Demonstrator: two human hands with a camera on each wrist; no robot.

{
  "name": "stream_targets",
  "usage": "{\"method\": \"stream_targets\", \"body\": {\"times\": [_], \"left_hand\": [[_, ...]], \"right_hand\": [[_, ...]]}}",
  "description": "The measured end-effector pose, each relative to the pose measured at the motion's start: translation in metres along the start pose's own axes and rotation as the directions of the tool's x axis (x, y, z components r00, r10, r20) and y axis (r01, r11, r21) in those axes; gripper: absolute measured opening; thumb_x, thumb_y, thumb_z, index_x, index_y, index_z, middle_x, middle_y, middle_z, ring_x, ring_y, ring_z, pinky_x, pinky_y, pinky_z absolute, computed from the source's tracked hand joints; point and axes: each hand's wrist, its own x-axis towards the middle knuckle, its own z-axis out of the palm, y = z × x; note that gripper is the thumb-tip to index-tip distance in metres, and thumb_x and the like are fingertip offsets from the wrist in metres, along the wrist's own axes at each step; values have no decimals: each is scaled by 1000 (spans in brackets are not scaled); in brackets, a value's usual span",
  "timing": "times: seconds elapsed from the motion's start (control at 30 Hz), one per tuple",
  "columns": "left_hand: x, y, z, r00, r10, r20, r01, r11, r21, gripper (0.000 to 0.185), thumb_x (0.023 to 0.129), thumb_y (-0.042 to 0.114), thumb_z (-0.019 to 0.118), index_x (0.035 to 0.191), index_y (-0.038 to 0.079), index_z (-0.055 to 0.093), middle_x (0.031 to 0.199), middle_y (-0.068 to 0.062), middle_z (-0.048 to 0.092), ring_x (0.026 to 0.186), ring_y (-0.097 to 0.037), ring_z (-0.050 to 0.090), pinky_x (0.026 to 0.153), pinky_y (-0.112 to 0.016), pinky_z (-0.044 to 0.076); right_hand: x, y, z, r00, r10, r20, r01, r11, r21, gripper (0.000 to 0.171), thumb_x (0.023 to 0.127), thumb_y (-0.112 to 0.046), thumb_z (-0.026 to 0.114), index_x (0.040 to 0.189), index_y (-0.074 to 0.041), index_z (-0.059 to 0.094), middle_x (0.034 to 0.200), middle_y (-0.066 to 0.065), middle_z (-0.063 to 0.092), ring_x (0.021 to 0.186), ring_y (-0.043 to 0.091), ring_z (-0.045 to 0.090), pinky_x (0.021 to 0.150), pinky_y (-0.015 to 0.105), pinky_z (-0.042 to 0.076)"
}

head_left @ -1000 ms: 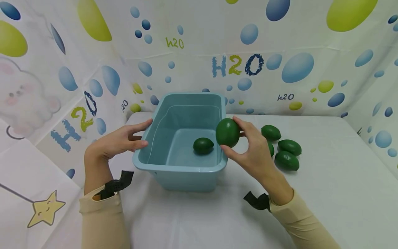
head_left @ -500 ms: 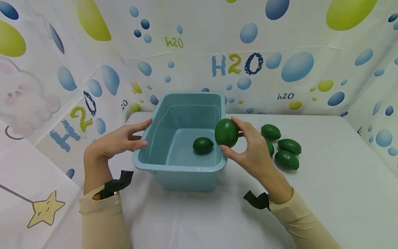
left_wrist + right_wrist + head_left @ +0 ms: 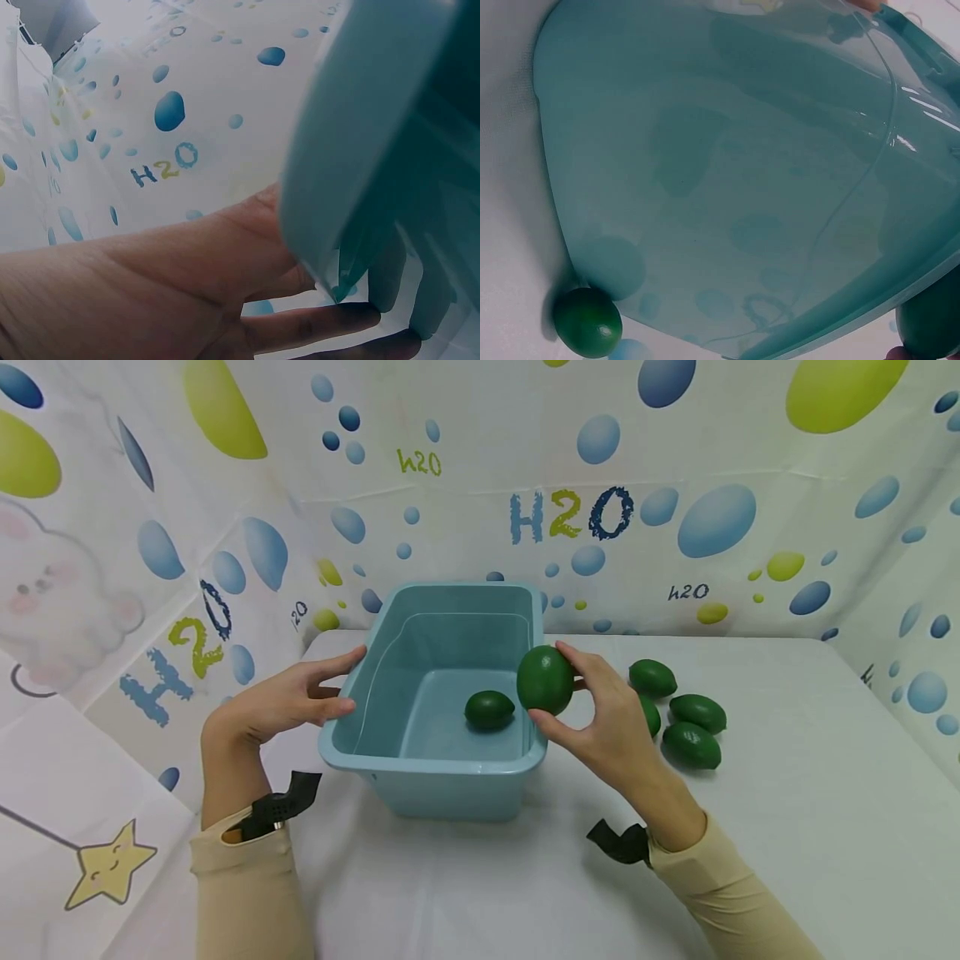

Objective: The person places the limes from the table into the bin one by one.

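A teal plastic bin [image 3: 431, 766] stands in the middle of the white table, with one green lime [image 3: 489, 710] on its floor. My right hand [image 3: 592, 706] grips a second lime [image 3: 545, 680] just above the bin's right rim. That held lime's edge [image 3: 930, 322] shows in the right wrist view beside the bin's outer wall [image 3: 742, 187]. My left hand [image 3: 288, 697] rests with fairly straight fingers against the bin's left wall. In the left wrist view the palm [image 3: 150, 285] lies right against the wall [image 3: 375, 135].
Several more limes lie on the table right of the bin: one at the back [image 3: 652, 677], two nearer [image 3: 698, 713] [image 3: 692, 745], one partly hidden behind my right hand. One lime [image 3: 587, 322] shows in the right wrist view. Printed bubble-pattern sheets wall the table on three sides.
My right hand has carried the held lime a little to the left, over the bin's right rim. The left hand and the bin have not moved.
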Motion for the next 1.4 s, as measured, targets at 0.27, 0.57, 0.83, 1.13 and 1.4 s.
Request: {"method": "stream_targets", "body": {"times": [0.27,0.57,0.83,1.13,1.4], "left_hand": [[0,1,0,1000,-6,-3,6,1000,16,76,87,31,67,150,36,23,155,-4,28,132,-39,43,97,-62,39],[0,1,1,1000,0,-8,0,1000,19,77,87,32,67,150,36,23,155,-2,29,133,-38,42,96,-62,40],[0,3,0,1000,18,16,-18,1000,10,77,88,31,66,150,34,21,155,-4,30,133,-40,41,96,-63,39],[-1,2,0,1000,4,-3,-4,1000,16,78,87,31,67,151,34,21,155,-4,30,133,-40,42,96,-63,39],[-1,3,0,1000,7,13,-8,1000,12,78,88,31,66,151,34,20,154,-6,31,132,-41,43,96,-63,40]], "right_hand": [[0,0,0,1000,-1,8,1,1000,3,77,76,-25,80,141,-7,44,130,10,57,110,21,59,86,38,55],[0,0,0,1000,15,16,-15,1000,17,75,77,-26,79,141,-7,44,133,9,57,107,22,61,87,40,54],[0,0,-1,1000,-2,22,1,999,32,74,77,-26,79,140,-8,44,132,8,57,110,21,60,89,37,54],[0,0,0,1000,-21,8,21,999,35,75,76,-25,80,141,-9,45,130,8,50,110,15,56,90,33,53],[0,0,1,999,-39,17,38,998,45,75,77,-22,79,142,-8,44,131,8,51,108,16,58,90,33,53]]}}
